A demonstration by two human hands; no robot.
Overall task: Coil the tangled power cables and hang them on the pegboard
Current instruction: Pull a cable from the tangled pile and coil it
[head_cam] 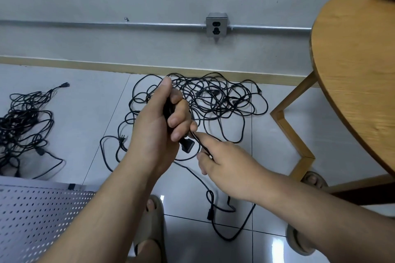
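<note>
Head view: cable end in hand

Left hand clenches the thin black power cable near its plug. Right hand pinches it just below, nearer the slack trailing floorward. White perforated metal pegboard lies lower left.

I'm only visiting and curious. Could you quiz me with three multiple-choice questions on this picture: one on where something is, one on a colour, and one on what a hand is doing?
1. Where is the pegboard?
A) upper right
B) low at the left edge
C) dead centre

2. What colour are the cables?
A) white
B) black
C) orange

3. What is the left hand doing?
A) hanging empty
B) lying flat and open
C) gripping a cable

Answers:
1 B: its perforated sheet fills the lower-left corner.
2 B: every strand is black.
3 C: the fingers curl round the cable, with its plug sticking out below.
</note>
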